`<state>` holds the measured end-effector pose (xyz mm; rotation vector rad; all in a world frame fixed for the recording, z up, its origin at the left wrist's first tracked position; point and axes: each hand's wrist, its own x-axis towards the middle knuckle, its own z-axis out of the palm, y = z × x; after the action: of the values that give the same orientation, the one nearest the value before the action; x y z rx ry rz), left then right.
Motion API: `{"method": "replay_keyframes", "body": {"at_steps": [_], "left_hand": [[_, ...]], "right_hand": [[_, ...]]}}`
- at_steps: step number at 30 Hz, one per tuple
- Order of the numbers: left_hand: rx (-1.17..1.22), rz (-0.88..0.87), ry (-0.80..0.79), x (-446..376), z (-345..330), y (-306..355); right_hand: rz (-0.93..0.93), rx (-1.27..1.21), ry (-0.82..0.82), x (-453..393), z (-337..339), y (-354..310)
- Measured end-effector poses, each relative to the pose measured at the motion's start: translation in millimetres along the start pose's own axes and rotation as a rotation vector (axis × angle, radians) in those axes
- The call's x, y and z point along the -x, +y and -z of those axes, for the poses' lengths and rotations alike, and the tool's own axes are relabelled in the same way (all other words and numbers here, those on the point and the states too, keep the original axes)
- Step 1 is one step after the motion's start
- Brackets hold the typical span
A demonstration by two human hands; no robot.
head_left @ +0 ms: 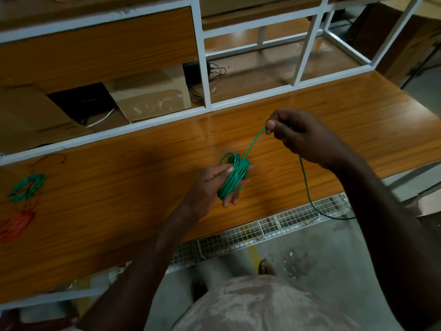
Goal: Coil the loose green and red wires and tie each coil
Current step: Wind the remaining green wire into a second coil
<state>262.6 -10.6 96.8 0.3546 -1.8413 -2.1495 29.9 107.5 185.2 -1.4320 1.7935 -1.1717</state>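
- The left hand (214,181) is holding the thin green plastic wire coil (233,176).
- The right hand (301,134) is pinching the wire's loose end.
- Pulling too hard could make loops slip off the fingers.

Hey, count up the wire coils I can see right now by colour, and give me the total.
Green coils: 2, one wound on the left hand at, one lying on the bench at
Red coils: 1
Total: 3

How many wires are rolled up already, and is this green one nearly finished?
Two coils, one green and one red, lie on the table. The left hand holds a third coil; the right hand pinches its loose wire, which trails off the table, unwound and untied.
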Motion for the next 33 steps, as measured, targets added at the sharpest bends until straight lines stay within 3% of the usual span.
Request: {"method": "replay_keyframes", "body": {"at_steps": [6, 13, 22, 25, 29, 33], "left_hand": [[0.281, -0.092, -0.063, 13.7, -17.1, 22.5], [0.411, -0.218, -0.02, 12.9, -20.0, 40.8], [0.486, -0.196, 0.368, -5.4, -8.2, 43.9], [0.401, -0.179, 0.471, -12.6, -2.6, 42.1], [0.107, -0.125, 0.592, -19.5, 1.7, 34.5], [-0.2, -0.041, 0.563, -19.9, 2.3, 23.1]], "right_hand": [[-0.066, -0.08, -0.015, -4.1, -24.0, 28.4], [-0.061, -0.145, -0.061, 9.4, -54.6, 33.5], [-0.058, -0.033, -0.224, 53.8, -103.3, 45.0], [-0.052, 0.004, -0.232, 67.4, -112.0, 31.4], [0.023, 0.149, -0.294, 75.7, -107.0, 3.1], [0.087, 0.2, -0.317, 77.8, -85.7, -20.7]]}}
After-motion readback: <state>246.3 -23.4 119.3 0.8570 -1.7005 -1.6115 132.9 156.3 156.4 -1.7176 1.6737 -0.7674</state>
